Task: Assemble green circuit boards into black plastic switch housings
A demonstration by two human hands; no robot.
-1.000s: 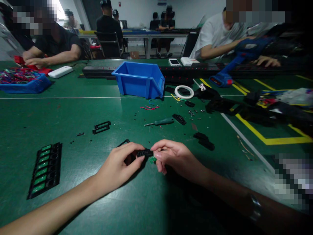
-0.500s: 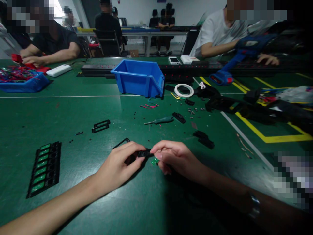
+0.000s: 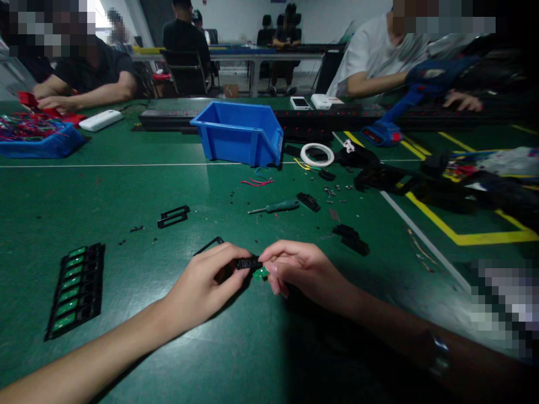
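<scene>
Between thumb and fingers, my left hand [image 3: 213, 275] pinches a small black plastic part [image 3: 247, 262] just above the green table. My right hand [image 3: 301, 269] is closed on a small green circuit board [image 3: 260, 274], with its fingertips at the right end of the black part. The board sits just below that part; whether the two touch I cannot tell. A thin black frame [image 3: 209, 246] lies partly hidden behind my left hand. To the left lies a row of black housings with green boards [image 3: 74, 292].
Two black frames [image 3: 173, 216], a green-handled screwdriver [image 3: 275, 206] and loose screws [image 3: 330, 192] lie ahead. Farther off are a blue bin [image 3: 236, 134], a white tape roll [image 3: 317, 155] and a blue cordless drill [image 3: 404, 106]. Co-workers sit across the table.
The green board has shifted slightly left and up under the black part, and more of it shows. My right fingers have moved a little with it; my left hand stays put.
</scene>
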